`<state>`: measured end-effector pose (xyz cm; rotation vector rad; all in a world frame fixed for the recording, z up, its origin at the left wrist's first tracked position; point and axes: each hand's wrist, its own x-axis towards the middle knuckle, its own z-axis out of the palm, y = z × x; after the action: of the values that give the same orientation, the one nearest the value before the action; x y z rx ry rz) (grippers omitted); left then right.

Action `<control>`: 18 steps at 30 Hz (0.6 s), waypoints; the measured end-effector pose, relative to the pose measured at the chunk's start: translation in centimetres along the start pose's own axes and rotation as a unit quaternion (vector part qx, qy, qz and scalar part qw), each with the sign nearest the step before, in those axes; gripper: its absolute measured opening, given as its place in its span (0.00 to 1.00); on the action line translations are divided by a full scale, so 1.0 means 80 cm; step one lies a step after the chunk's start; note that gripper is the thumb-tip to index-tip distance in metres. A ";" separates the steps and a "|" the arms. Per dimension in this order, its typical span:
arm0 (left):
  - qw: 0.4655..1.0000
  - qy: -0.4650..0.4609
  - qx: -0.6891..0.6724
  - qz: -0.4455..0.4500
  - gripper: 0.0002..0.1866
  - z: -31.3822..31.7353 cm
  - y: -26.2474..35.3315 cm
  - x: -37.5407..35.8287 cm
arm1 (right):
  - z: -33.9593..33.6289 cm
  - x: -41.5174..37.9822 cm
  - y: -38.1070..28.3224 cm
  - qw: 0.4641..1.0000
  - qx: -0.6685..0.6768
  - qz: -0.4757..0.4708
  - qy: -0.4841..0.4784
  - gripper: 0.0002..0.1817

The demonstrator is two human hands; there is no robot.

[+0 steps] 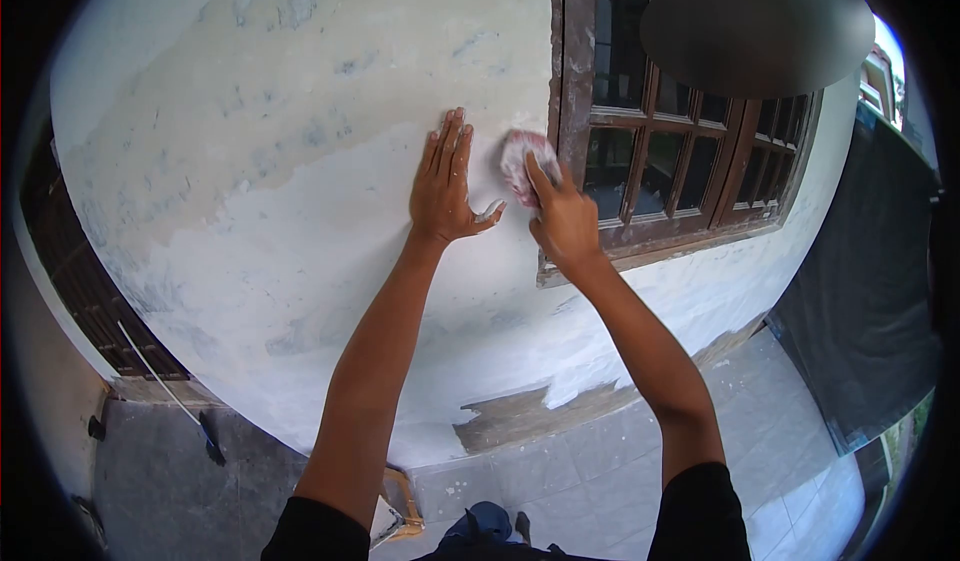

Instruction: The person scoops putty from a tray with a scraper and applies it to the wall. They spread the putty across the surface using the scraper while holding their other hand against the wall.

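Flat against the whitish wall [330,221] rests my left hand [447,186], its fingers pointing up and its thumb held out to the right, with white residue on the fingertips. My right hand [563,211] grips a pinkish-white pad [527,166] and presses it on the wall, just left of the brown wooden window frame [572,111]. The pad's edges look slightly blurred. Patches of white coating cover the wall around both hands.
Glass panes [640,171] fill the window at the right. Dark sheeting [855,281] hangs at the far right. A broom [210,439] leans at the lower left. Below are a wooden item [408,504] and grey floor tiles [590,461].
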<state>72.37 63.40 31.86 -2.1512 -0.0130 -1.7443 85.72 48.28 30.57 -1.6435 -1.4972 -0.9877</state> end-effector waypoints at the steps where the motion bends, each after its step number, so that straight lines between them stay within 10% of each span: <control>1: 1.000 -0.005 -0.005 -0.003 0.52 -0.002 0.002 -0.001 | -0.002 -0.012 0.005 0.999 0.046 0.017 0.008 0.46; 10: 0.996 -0.027 -0.066 -0.061 0.51 -0.034 0.042 -0.029 | -0.028 -0.069 0.029 0.925 0.356 0.127 0.036 0.15; 18: 0.958 0.009 -0.226 -0.178 0.48 -0.120 0.132 -0.087 | -0.076 -0.122 -0.043 0.885 0.393 0.247 -0.031 0.13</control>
<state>64.15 52.35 23.92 -2.5854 0.0043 -2.1363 81.35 38.69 24.83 -1.3242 -1.1782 -0.0114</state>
